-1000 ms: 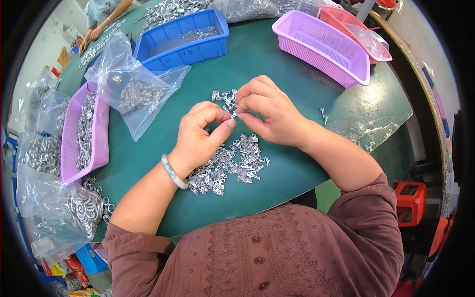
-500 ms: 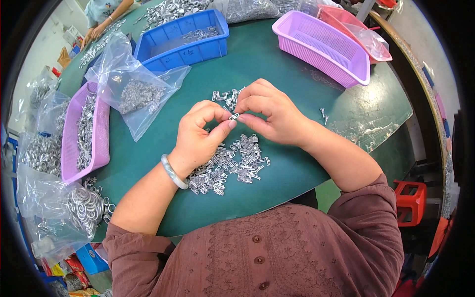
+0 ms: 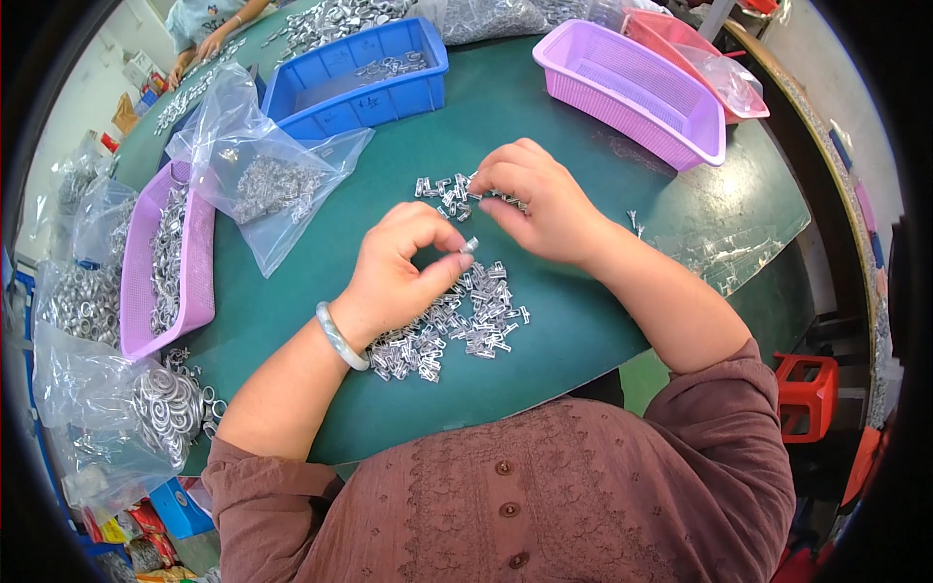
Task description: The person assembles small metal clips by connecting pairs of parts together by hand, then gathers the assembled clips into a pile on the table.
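Note:
Between the thumb and index finger of my left hand point(image 3: 398, 267) is a small silver metal buckle point(image 3: 470, 245), held above the green tabletop. My right hand point(image 3: 537, 204) is over the far small pile of metal buckles point(image 3: 449, 192), its thumb and index finger apart at the pile's right side; part of this pile is hidden behind the fingers. Nearer to me lies a larger heap of similar buckles point(image 3: 491, 316), partly covered by my left hand and wrist.
A purple basket point(image 3: 202, 282) of metal parts and clear bags point(image 3: 330, 175) of fittings stand left. A blue bin point(image 3: 355, 109) lies at the back, a purple basket point(image 3: 632, 112) back right. Two small metal pieces point(image 3: 635, 223) lie right. Another person's hand point(image 3: 209, 44) is far left.
My hands have come apart. The right one has moved a little up and right to the far pile; the left one keeps the buckle and has tilted it.

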A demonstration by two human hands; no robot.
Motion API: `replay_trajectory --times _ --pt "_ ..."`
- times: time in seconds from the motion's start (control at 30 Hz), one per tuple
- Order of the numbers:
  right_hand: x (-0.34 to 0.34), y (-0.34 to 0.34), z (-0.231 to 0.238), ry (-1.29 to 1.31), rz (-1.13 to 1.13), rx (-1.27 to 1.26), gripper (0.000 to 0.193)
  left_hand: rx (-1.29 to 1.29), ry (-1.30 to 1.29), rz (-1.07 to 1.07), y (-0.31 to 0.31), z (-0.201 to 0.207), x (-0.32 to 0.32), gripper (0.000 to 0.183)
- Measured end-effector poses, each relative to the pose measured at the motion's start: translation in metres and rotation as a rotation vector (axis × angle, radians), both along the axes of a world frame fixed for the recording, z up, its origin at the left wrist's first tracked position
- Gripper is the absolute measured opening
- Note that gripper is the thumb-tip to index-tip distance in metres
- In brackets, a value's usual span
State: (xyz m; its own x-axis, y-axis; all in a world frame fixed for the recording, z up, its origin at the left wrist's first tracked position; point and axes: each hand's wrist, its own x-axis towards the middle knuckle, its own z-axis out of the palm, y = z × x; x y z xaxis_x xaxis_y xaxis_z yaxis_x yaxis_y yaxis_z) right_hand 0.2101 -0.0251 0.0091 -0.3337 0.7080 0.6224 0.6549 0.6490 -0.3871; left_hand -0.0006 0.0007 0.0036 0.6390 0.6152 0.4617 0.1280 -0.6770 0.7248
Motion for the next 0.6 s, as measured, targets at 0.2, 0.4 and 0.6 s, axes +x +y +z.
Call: replay_trajectory --times 0.2,0.4,0.6 --pt "0.005 0.013 -0.015 -0.172 -0.205 -0.09 0.01 0.128 0.114 -0.146 -0.002 0.001 0.002 0.015" --pt "0.004 0.018 -0.019 -0.214 -0.26 -0.113 0.008 0.073 0.13 -0.113 -0.001 0.0 0.0 0.013" --pt "0.001 0.014 -0.014 -0.125 -0.153 -0.06 0.004 0.02 0.116 -0.011 0.0 -0.002 0.0 0.008"
